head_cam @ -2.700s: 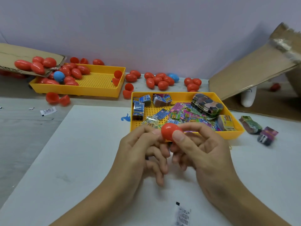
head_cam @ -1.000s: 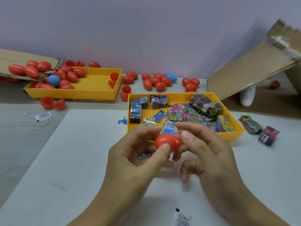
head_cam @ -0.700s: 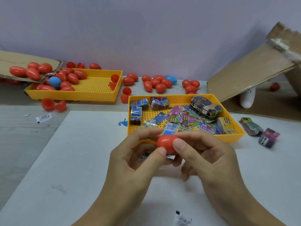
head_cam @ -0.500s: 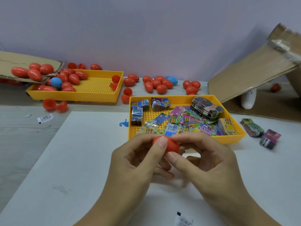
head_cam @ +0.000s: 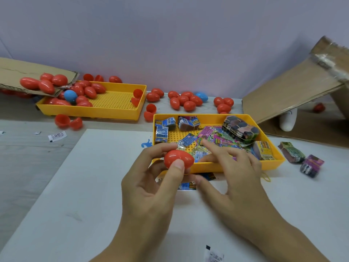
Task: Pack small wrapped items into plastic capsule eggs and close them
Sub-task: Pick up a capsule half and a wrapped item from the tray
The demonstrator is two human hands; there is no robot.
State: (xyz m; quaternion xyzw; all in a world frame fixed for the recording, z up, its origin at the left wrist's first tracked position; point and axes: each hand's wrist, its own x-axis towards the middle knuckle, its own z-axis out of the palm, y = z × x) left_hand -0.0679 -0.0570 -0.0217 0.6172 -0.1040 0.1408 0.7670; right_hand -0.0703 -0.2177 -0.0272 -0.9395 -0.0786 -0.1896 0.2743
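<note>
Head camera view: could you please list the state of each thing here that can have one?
Red egg: closed, pinched in the left hand.
Right hand: open, fingers spread over the near tray, holding nothing.
Near tray: part filled with wrapped packets.
Far tray: part filled with closed eggs.
Egg halves: open, lying on the table.

Soft, even indoor light fills the scene, bright without harshness. Shadows are faint: a pale one lies on the white board (head_cam: 94, 186) under the hands. Small white glints shine on the red eggs (head_cam: 184, 103) at the back. The wide lens bends the table edges and stretches the corners. Fine print on the wrappers (head_cam: 217, 140) reads soft and slightly blurred.
</note>
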